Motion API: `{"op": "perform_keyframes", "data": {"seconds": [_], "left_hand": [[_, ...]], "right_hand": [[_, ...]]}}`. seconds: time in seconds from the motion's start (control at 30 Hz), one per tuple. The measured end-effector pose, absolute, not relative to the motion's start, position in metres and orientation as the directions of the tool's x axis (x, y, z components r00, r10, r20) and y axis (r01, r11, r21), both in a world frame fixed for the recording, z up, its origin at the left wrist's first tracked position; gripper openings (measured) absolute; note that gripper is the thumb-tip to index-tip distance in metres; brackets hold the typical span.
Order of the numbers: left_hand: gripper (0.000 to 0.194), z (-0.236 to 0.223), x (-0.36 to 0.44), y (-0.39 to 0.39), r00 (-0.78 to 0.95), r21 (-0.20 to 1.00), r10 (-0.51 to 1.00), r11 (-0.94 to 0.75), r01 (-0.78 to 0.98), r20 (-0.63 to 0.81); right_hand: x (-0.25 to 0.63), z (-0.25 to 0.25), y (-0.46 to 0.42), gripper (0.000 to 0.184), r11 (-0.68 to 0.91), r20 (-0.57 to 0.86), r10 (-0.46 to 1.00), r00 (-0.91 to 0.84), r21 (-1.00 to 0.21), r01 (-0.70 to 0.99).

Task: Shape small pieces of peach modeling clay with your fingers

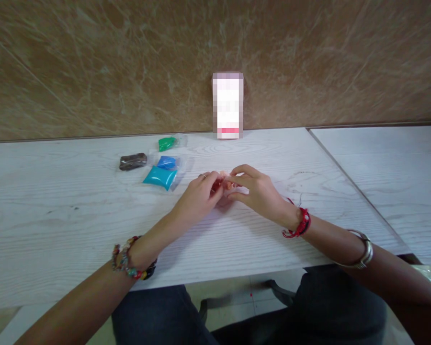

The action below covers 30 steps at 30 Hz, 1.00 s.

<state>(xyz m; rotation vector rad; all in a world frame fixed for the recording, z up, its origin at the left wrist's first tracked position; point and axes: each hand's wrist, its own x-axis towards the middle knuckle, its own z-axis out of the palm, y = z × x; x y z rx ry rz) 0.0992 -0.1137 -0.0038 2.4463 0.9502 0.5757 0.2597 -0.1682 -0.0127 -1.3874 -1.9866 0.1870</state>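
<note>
- a small orange-pink lump [225, 181] sits pinched between both hands, just above the middle of the white wood-grain table [57, 211]; most of it is hidden by fingertips, so its shape cannot be told.
- the left hand [201, 194] curls in from the left, its fingers narrow and closed on the lump; a ring shows on one finger.
- the right hand [255, 188] meets it from the right, thumb and forefinger drawn together on the same lump, the other fingers loosely bent.
- a beaded bracelet [129, 261] circles the left wrist; a red cord bracelet [299, 224] is on the right wrist, and a metal bangle [362, 251] sits farther up that forearm.
- to the left of the hands lies a turquoise packet [160, 177], with a blue packet [167, 162] touching its far side and a green packet [167, 143] beyond that, near the wall.
- a dark brown block [132, 161] lies just left of the blue packet.
- a pixelated white card [228, 105] stands against the brown marbled wall [93, 62] at the table's far edge.
- a second table [388, 172] adjoins on the right.
</note>
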Motion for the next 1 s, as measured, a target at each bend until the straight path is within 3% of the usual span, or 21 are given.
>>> {"op": "perform_keyframes", "data": {"seconds": [0.2,0.43,0.53,0.7,1.0], "left_hand": [[0.013,-0.006,0.1,-0.109,0.67,0.659,0.723,-0.589,0.468,0.17],[0.014,-0.019,0.098,-0.101,0.692,0.862,0.718,-0.391,0.322,0.067],[0.015,-0.019,0.099,-0.103,0.703,0.826,0.706,-0.445,0.345,0.086],[0.018,-0.015,0.098,-0.107,0.625,0.613,0.745,-0.612,0.5,0.234],[0.019,-0.013,0.099,-0.099,0.532,0.734,0.839,-0.431,0.525,0.113]], "right_hand": [[0.263,-0.016,-0.163,0.015,0.344,0.443,0.893,-0.081,-0.556,0.757],[0.27,-0.016,-0.156,0.013,0.329,0.329,0.936,-0.124,-0.699,0.635],[0.271,-0.015,-0.156,0.012,0.298,0.284,0.951,-0.121,-0.736,0.609],[0.266,-0.016,-0.157,0.009,0.273,0.297,0.952,-0.07,-0.725,0.632],[0.263,-0.019,-0.157,0.011,0.348,0.37,0.923,-0.106,-0.686,0.639]]}}
